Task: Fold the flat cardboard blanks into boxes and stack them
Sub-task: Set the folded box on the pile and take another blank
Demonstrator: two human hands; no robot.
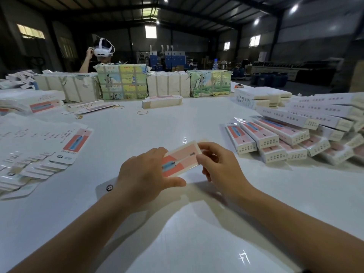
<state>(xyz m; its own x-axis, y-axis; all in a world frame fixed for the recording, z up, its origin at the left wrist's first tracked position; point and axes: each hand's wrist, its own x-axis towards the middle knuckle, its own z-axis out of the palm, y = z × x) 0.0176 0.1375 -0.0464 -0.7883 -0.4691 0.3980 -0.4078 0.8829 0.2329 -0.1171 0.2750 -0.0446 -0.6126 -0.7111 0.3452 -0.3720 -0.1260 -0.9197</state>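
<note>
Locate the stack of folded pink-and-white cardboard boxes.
In the head view, the folded boxes lie on the white table's right side, right of the right hand.

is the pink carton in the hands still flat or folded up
Partly folded: the pink printed cardboard carton shows a raised panel, while its rounded white flap sticks out behind the left hand.

On the table (137,131), flat blanks (39,152) lie left, folded boxes (295,138) stack right, wrapped bundles (122,83) line the far edge.
</note>
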